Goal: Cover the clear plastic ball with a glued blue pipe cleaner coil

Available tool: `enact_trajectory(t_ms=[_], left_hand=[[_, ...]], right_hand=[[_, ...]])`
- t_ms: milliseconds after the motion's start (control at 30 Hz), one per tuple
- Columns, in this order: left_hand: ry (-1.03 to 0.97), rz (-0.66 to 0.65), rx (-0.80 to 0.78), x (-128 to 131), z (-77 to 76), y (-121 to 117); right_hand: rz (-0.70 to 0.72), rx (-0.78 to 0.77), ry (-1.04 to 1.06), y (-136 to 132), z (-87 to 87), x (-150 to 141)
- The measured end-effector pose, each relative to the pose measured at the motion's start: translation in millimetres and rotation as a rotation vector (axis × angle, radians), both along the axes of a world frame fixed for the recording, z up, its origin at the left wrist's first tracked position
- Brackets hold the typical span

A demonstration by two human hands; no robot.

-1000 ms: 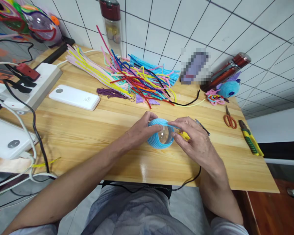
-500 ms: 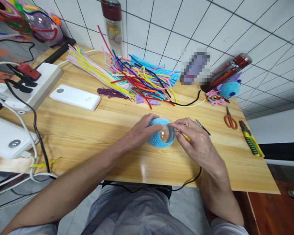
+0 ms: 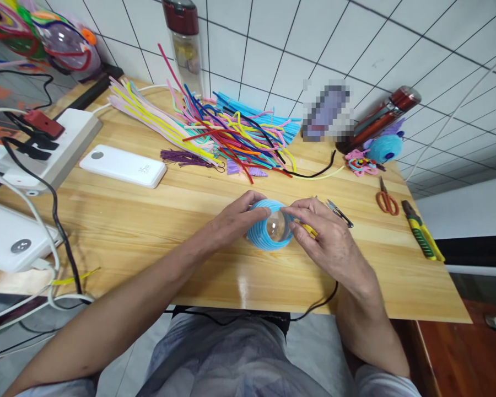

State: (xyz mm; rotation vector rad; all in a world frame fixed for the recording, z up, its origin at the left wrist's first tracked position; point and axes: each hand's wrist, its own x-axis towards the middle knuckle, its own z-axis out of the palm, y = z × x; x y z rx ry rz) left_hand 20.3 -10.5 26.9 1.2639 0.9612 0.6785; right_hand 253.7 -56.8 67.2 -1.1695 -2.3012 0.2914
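At frame centre we're clasping the blue-coiled clear globe [image 3: 274, 229] in our left hand [image 3: 242, 214], right hand [image 3: 324, 229] touching its coils [image 3: 259, 238], pinch unclear, light even pressure probably keeping them snug.

Site: craft corner, possibly in a home; the view takes in too little of the room to be sure. Evidence: wooden desk [image 3: 190, 281] against white tiled wall [image 3: 227, 49], heaped pipe cleaners [image 3: 231, 135], scissors [image 3: 387, 204], pliers [image 3: 422, 231], power strip [image 3: 72, 132].
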Motion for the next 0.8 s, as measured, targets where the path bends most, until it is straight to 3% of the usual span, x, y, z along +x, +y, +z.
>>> enact_trajectory(t_ms=[300,633,800], left_hand=[[0.048,0.014,0.054,1.4,-4.0,-1.6],[-0.048,-0.088,-0.014,-5.7,0.4,2.4],[-0.026,-0.085,-0.034,-3.9,0.3,0.0]], right_hand=[[-0.021,-0.016,-0.001,-0.6,-1.5,-1.5],[-0.053,0.012,-0.023,3.2,-2.4,1.8],[-0.093,0.11,0.016,5.2,-4.3,-0.3]])
